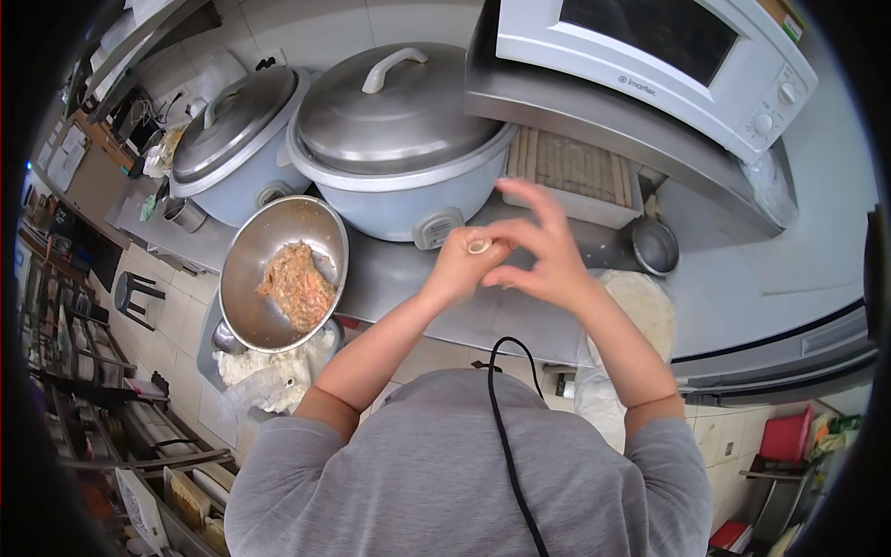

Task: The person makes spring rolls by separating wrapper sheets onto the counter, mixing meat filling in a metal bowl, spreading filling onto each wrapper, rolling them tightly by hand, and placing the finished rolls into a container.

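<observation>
"Pale piece (478, 247): where exactly is it?"

"In the left hand (455, 265), in front of the torso, with the large cooker (399, 200) on the far side. Those fingers are curled around it; just a small, ring-like end shows at the top of the fist."

"And the right hand (549, 260)?"

"Fingers spread and curved, thumb standing off from them. It comes in from the right, very near the left one, and I see nothing gripped in it."

"What step would you call that?"

"Fingerwork on the piece, I'd judge: perhaps shaping or pinching its end. Another pinch would call for the right thumb and forefinger to meet lightly on that end, while the left hand keeps it steady without squashing it."

"What else lies around?"

"To the left, a steel bowl (239, 269) with a minced mixture (297, 288) in it. To the right, a pale round sheet (650, 311), partly behind the right forearm."

"What can't you make out?"

"Most of the piece is hidden in the fist, so I can't tell whether it's filled or how long it is. Nor can I tell whether the right fingertips touch it or the left hand. The sheet's near side is hard to read, too."
</observation>
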Action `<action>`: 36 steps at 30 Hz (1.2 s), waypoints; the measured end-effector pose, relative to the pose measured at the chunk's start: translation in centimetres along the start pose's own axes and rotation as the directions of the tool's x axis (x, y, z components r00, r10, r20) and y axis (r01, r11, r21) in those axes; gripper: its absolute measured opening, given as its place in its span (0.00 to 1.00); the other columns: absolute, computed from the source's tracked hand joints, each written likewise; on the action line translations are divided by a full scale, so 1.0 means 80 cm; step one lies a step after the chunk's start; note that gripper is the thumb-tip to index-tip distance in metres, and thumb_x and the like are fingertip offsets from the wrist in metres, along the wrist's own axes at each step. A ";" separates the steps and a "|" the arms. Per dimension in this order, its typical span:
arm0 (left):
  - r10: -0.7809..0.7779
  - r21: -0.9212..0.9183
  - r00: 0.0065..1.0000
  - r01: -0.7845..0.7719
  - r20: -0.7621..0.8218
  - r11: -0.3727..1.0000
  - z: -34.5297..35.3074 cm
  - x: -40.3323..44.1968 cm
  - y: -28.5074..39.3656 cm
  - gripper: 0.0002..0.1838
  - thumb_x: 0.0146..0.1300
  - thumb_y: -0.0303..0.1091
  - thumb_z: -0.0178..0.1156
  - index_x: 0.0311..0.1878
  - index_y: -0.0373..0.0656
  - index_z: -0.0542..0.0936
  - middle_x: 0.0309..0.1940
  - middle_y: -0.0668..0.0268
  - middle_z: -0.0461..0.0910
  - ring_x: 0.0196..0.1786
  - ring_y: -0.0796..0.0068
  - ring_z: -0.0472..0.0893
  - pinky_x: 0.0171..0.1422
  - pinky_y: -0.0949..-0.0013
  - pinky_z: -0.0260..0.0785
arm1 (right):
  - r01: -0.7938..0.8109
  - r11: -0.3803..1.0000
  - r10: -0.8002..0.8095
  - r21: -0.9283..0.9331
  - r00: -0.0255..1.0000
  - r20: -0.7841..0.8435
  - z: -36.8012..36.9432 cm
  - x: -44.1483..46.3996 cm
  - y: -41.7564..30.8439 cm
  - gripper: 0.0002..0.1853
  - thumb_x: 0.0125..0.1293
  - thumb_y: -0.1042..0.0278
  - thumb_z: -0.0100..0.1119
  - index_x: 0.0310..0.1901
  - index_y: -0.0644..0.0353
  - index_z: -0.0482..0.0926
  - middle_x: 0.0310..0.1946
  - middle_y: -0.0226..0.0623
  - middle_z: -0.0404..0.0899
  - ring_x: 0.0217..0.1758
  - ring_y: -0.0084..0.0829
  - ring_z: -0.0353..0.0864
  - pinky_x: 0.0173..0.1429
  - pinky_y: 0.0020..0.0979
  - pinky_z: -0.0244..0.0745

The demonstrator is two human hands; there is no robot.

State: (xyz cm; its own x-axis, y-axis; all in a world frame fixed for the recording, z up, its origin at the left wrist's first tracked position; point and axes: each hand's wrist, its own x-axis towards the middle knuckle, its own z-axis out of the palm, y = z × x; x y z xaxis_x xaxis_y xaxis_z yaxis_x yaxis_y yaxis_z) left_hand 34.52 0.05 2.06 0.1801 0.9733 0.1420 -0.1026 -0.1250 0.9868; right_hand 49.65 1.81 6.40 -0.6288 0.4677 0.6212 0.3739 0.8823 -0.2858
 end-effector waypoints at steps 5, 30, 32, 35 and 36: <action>0.059 0.071 0.998 -0.058 -0.016 0.996 -0.001 -0.004 0.004 0.05 0.53 0.27 0.58 0.24 0.37 0.76 0.17 0.75 0.73 0.24 0.90 0.70 0.26 0.79 0.62 | 0.006 0.995 -0.021 -0.096 0.988 -0.155 0.001 -0.017 0.002 0.26 0.39 0.36 0.68 0.34 0.48 0.82 0.61 0.38 0.64 0.69 0.47 0.54 0.68 0.58 0.43; 0.004 0.080 0.993 -0.013 0.114 0.997 0.007 -0.002 0.009 0.05 0.49 0.26 0.59 0.22 0.35 0.77 0.16 0.70 0.74 0.23 0.87 0.71 0.26 0.75 0.63 | 0.007 0.997 -0.008 0.081 1.000 0.003 -0.009 -0.018 0.011 0.31 0.38 0.25 0.61 0.34 0.44 0.84 0.65 0.34 0.63 0.73 0.48 0.45 0.67 0.67 0.26; -0.004 0.170 0.989 -0.021 0.148 0.985 0.003 0.003 0.005 0.05 0.49 0.26 0.59 0.23 0.34 0.77 0.17 0.70 0.75 0.24 0.86 0.71 0.26 0.75 0.63 | 0.008 0.999 -0.009 0.053 0.999 0.030 -0.007 -0.021 0.013 0.31 0.38 0.26 0.61 0.34 0.45 0.84 0.65 0.34 0.63 0.73 0.48 0.45 0.67 0.67 0.26; 0.002 0.244 0.984 -0.045 0.175 0.969 0.008 0.004 -0.003 0.06 0.49 0.27 0.59 0.22 0.34 0.76 0.18 0.70 0.75 0.25 0.86 0.71 0.26 0.75 0.63 | -0.002 1.000 0.002 0.002 0.992 0.123 -0.010 -0.023 0.011 0.29 0.40 0.28 0.62 0.34 0.45 0.84 0.65 0.33 0.62 0.73 0.48 0.45 0.68 0.67 0.25; 0.018 0.171 0.988 -0.045 0.155 0.984 0.015 0.006 -0.014 0.06 0.50 0.27 0.59 0.21 0.35 0.76 0.17 0.70 0.75 0.24 0.86 0.71 0.26 0.74 0.62 | -0.008 1.000 0.013 -0.024 0.982 0.187 -0.013 -0.023 0.012 0.28 0.41 0.30 0.63 0.34 0.46 0.84 0.65 0.33 0.62 0.74 0.48 0.44 0.68 0.67 0.24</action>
State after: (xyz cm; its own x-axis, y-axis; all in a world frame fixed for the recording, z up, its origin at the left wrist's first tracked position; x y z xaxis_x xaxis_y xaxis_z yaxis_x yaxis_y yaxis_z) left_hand 35.87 0.46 1.13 0.3281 0.9292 0.1701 0.0579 -0.1995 0.9782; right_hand 51.85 1.75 5.75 -0.7403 0.4803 0.4704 0.3952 0.8770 -0.2733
